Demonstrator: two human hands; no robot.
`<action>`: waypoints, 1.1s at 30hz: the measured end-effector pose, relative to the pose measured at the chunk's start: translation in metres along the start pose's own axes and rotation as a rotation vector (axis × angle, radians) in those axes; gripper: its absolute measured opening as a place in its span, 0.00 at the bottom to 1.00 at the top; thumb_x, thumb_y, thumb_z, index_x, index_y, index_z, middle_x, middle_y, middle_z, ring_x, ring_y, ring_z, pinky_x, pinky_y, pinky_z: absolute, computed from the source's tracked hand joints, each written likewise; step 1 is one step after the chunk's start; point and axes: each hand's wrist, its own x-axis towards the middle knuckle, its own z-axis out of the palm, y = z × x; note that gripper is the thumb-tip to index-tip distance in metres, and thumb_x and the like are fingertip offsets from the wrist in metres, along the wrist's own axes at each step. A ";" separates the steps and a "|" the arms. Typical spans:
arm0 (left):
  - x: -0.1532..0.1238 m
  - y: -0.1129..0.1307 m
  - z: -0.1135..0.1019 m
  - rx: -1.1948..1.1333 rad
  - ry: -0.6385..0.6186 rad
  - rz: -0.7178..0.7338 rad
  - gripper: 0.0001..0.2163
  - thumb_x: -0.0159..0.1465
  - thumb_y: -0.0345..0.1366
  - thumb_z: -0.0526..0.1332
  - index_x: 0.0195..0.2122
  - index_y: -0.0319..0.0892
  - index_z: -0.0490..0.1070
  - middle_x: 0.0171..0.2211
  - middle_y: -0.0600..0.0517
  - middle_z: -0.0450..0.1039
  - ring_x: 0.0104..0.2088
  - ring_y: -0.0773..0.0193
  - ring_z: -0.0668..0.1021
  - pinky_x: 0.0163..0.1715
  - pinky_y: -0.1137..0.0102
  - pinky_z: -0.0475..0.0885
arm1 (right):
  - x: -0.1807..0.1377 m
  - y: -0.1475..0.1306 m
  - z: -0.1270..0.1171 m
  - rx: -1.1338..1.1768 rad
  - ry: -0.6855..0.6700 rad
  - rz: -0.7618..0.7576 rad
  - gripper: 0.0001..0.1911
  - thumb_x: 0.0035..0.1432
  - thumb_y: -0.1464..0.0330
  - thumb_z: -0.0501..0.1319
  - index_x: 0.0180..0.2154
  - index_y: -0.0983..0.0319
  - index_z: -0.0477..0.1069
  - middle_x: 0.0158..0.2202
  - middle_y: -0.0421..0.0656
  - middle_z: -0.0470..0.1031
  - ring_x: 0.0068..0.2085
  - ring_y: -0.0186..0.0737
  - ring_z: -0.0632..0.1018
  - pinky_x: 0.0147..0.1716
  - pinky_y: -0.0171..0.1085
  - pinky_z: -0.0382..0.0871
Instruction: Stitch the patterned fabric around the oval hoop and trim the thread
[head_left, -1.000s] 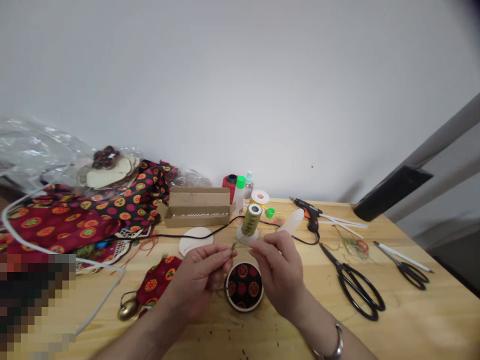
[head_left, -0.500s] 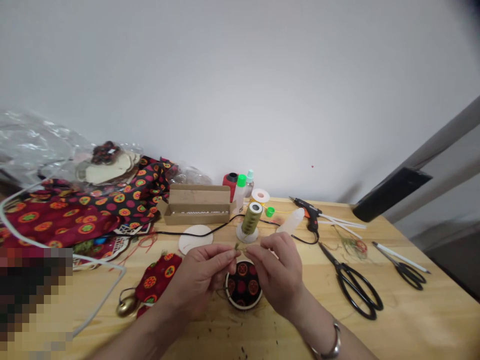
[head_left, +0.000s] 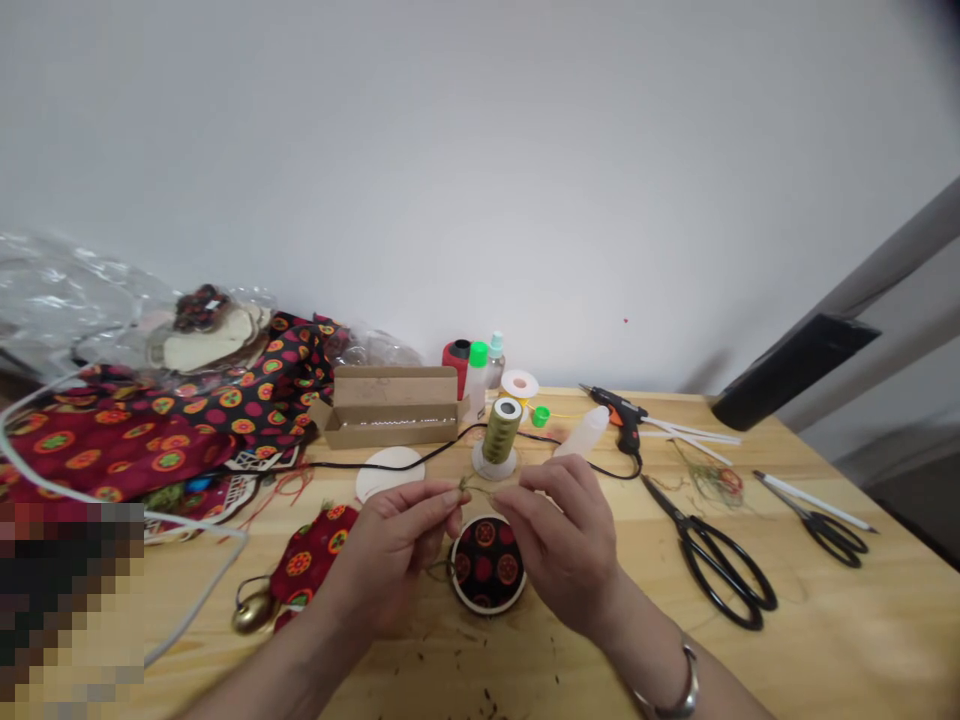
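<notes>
Pinching the olive thread (head_left: 480, 490) between both hands, we hold it just above the round fabric disc (head_left: 487, 570), in front of the green spool (head_left: 501, 430). Its long axis runs left-right, near level, and the frayed tuft end points left. Our left hand (head_left: 390, 550) has thumb and forefinger closed narrow on the tuft. Our right hand (head_left: 566, 545) has its fingertips closed narrow on the other end. Counts: one strand, one spool, one disc, two black scissors, a large pair (head_left: 712, 560) and a small pair (head_left: 825, 525), and one glue gun (head_left: 619, 412). The thread looks thin, dull olive, fuzzy at the left end, the same colour as the spool. Everything sits on the wooden table (head_left: 862, 640).
</notes>
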 end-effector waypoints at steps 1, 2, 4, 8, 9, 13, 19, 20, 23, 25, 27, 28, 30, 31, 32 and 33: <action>0.000 0.000 0.000 0.006 0.007 0.000 0.09 0.49 0.36 0.68 0.22 0.35 0.74 0.16 0.55 0.68 0.13 0.80 0.55 0.14 0.78 0.44 | 0.000 -0.001 -0.001 0.009 -0.015 -0.011 0.08 0.53 0.79 0.60 0.33 0.61 0.72 0.29 0.43 0.71 0.32 0.37 0.67 0.32 0.38 0.63; 0.000 -0.001 0.000 0.014 0.015 0.001 0.09 0.49 0.36 0.68 0.22 0.35 0.73 0.16 0.55 0.68 0.13 0.80 0.55 0.14 0.78 0.44 | 0.000 -0.002 -0.001 0.019 -0.033 -0.024 0.08 0.54 0.79 0.59 0.33 0.61 0.72 0.29 0.42 0.71 0.33 0.37 0.67 0.33 0.38 0.63; 0.000 -0.001 -0.001 0.029 0.026 0.009 0.09 0.49 0.36 0.68 0.21 0.35 0.73 0.16 0.56 0.67 0.14 0.79 0.55 0.14 0.78 0.45 | -0.001 -0.004 -0.002 0.038 -0.071 -0.050 0.08 0.55 0.79 0.58 0.34 0.61 0.71 0.29 0.43 0.72 0.34 0.37 0.67 0.34 0.38 0.64; -0.001 -0.001 -0.002 0.115 0.022 0.032 0.09 0.51 0.37 0.66 0.20 0.36 0.72 0.15 0.57 0.65 0.14 0.77 0.55 0.15 0.77 0.46 | 0.000 -0.007 -0.003 0.056 -0.152 -0.097 0.08 0.57 0.78 0.56 0.34 0.61 0.70 0.31 0.43 0.73 0.35 0.38 0.68 0.36 0.38 0.64; -0.001 -0.001 -0.002 0.157 0.013 0.042 0.09 0.52 0.37 0.65 0.20 0.37 0.73 0.14 0.57 0.64 0.15 0.76 0.55 0.15 0.77 0.47 | 0.000 -0.008 -0.004 0.058 -0.171 -0.109 0.08 0.57 0.78 0.56 0.34 0.61 0.70 0.31 0.43 0.73 0.35 0.37 0.69 0.36 0.38 0.64; -0.003 0.000 0.001 0.343 -0.020 0.101 0.08 0.52 0.36 0.64 0.20 0.38 0.75 0.16 0.55 0.66 0.19 0.71 0.64 0.20 0.77 0.57 | 0.005 -0.009 -0.007 0.090 -0.217 -0.128 0.08 0.57 0.77 0.56 0.34 0.60 0.70 0.32 0.42 0.73 0.38 0.38 0.69 0.39 0.39 0.64; -0.008 -0.001 0.008 0.589 -0.141 0.103 0.08 0.53 0.34 0.62 0.19 0.39 0.75 0.17 0.53 0.70 0.22 0.66 0.68 0.24 0.74 0.61 | 0.009 0.000 -0.004 0.320 -0.200 0.043 0.10 0.56 0.79 0.56 0.31 0.61 0.71 0.35 0.43 0.73 0.38 0.36 0.69 0.40 0.39 0.66; -0.009 -0.002 0.008 0.614 -0.177 0.109 0.09 0.54 0.34 0.61 0.18 0.39 0.74 0.17 0.54 0.69 0.22 0.67 0.68 0.24 0.74 0.61 | 0.009 0.002 -0.003 0.375 -0.214 0.100 0.09 0.55 0.79 0.57 0.30 0.61 0.72 0.34 0.42 0.72 0.38 0.36 0.70 0.40 0.38 0.66; -0.012 -0.002 0.008 0.634 -0.280 0.111 0.11 0.55 0.32 0.59 0.17 0.40 0.72 0.18 0.54 0.68 0.22 0.67 0.68 0.24 0.74 0.61 | 0.010 0.007 0.001 0.564 -0.255 0.344 0.06 0.52 0.77 0.61 0.27 0.62 0.72 0.32 0.41 0.72 0.37 0.35 0.72 0.38 0.36 0.66; -0.013 -0.001 0.007 0.617 -0.308 0.097 0.11 0.55 0.32 0.59 0.17 0.40 0.73 0.18 0.54 0.69 0.23 0.67 0.68 0.25 0.74 0.61 | 0.011 0.008 0.002 0.685 -0.299 0.537 0.04 0.49 0.76 0.63 0.25 0.63 0.72 0.29 0.40 0.71 0.34 0.34 0.72 0.35 0.35 0.66; -0.014 0.000 0.007 0.585 -0.316 0.080 0.10 0.55 0.33 0.60 0.18 0.39 0.74 0.19 0.53 0.70 0.23 0.67 0.69 0.26 0.74 0.62 | 0.012 0.010 0.003 0.794 -0.349 0.737 0.03 0.47 0.74 0.63 0.23 0.63 0.71 0.26 0.38 0.70 0.29 0.32 0.70 0.30 0.34 0.65; -0.014 0.001 0.007 0.562 -0.319 0.075 0.10 0.55 0.34 0.61 0.19 0.39 0.74 0.19 0.53 0.71 0.23 0.66 0.70 0.26 0.74 0.62 | 0.012 0.010 0.003 0.849 -0.372 0.830 0.03 0.46 0.73 0.64 0.23 0.63 0.71 0.24 0.37 0.69 0.27 0.31 0.69 0.28 0.33 0.64; -0.014 0.001 0.006 0.498 -0.321 0.074 0.10 0.55 0.35 0.61 0.19 0.40 0.74 0.18 0.53 0.71 0.23 0.67 0.70 0.26 0.74 0.63 | 0.012 0.012 0.005 0.961 -0.407 0.982 0.04 0.44 0.70 0.65 0.23 0.64 0.71 0.21 0.36 0.69 0.24 0.29 0.67 0.25 0.32 0.62; -0.014 0.001 0.005 0.460 -0.325 0.072 0.10 0.55 0.35 0.62 0.19 0.40 0.74 0.18 0.53 0.71 0.23 0.67 0.70 0.26 0.74 0.62 | 0.011 0.012 0.006 1.012 -0.414 1.034 0.05 0.43 0.69 0.66 0.23 0.64 0.72 0.21 0.36 0.69 0.23 0.29 0.67 0.25 0.31 0.62; -0.013 0.000 0.004 0.419 -0.331 0.068 0.10 0.56 0.36 0.62 0.19 0.40 0.74 0.18 0.53 0.71 0.23 0.68 0.70 0.26 0.75 0.62 | 0.010 0.013 0.007 1.056 -0.417 1.073 0.06 0.41 0.69 0.67 0.23 0.64 0.72 0.20 0.36 0.69 0.23 0.29 0.67 0.25 0.31 0.62; -0.013 0.000 0.003 0.377 -0.337 0.060 0.10 0.56 0.36 0.63 0.19 0.39 0.74 0.18 0.54 0.71 0.23 0.68 0.70 0.26 0.75 0.62 | 0.009 0.013 0.008 1.092 -0.416 1.102 0.07 0.40 0.68 0.68 0.23 0.64 0.72 0.20 0.36 0.70 0.22 0.29 0.67 0.25 0.31 0.62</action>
